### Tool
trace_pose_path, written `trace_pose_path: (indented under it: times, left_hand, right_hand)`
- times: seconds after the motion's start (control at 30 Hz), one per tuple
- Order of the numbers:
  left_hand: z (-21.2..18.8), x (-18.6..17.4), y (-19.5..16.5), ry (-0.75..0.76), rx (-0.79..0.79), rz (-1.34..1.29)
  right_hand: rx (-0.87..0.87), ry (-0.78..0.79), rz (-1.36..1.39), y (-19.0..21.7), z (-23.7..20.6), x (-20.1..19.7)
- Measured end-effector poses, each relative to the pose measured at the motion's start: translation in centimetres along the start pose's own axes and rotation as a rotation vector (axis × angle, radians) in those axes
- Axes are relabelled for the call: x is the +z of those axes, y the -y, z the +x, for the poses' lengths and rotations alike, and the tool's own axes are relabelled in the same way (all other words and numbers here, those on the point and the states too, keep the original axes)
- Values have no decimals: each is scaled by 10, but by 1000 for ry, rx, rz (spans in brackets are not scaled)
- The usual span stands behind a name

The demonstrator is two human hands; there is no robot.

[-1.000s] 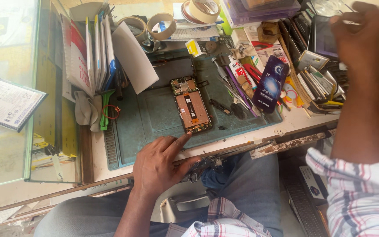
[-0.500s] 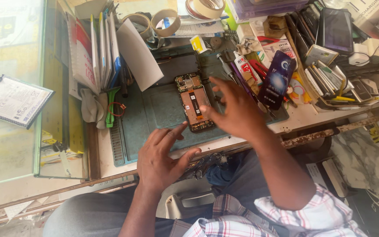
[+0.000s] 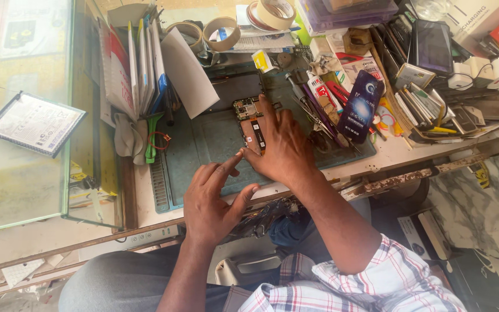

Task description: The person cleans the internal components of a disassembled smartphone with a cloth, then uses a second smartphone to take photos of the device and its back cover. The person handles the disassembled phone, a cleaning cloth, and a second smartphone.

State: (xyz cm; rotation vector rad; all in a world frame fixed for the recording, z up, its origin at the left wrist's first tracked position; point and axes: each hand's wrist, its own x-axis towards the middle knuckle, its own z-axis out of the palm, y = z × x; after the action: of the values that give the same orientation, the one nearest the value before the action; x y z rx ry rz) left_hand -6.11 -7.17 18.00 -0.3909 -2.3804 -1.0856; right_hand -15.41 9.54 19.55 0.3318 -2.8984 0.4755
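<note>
Pressing my right hand (image 3: 281, 147) flat over the opened phone (image 3: 253, 124) on the green work mat (image 3: 203, 144), I am covering most of it now, where half a second ago the hand was only arriving at its right edge and a second ago it was reaching off to the clutter at far right. The palm is spread, fingers laid over the phone rather than closed around it; only the circuit board at the top end and a strip of the orange inner frame are showing past my fingers. My left hand (image 3: 212, 199) is resting open at the mat's near edge, in much the same place as before, forefinger stretched up toward the phone's lower corner and nearly meeting my right thumb; it is holding nothing.

Standing just right of my right hand is a dark blue oblong package (image 3: 360, 107) with a pale round mark, leaning among tools. Behind it a small white tube (image 3: 319, 88) with a red label is lying. A yellow-and-white tag (image 3: 261, 60) is sitting at the mat's top edge. Tape rolls (image 3: 220, 33) are lying farther back. At left, a flat clear-wrapped white card (image 3: 33, 122) is lying on the glass case (image 3: 24, 190). White boxes at top right are cut off by the frame. How much of the phone's lower half is intact I cannot tell; my hand is hiding it.
</note>
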Motion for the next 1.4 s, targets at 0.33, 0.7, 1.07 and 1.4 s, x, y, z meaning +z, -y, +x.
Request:
trace_pose_path:
  times: [0.33,0.7,1.07,1.4]
  left_hand:
    - [-1,1,0,29,48,82]
    - [-5,-9,5,-183,6,-167]
    - [-4,-11,10,-293,-77,-206]
    - [-3,-7,10,-271,-59,-147]
  right_hand:
    - [-29,-110,139,-8,6,-2]
    - [-164,-48,271,1,-24,-19]
    - [-260,53,200,26,-24,-4]
    - [-351,31,106,-18,18,1]
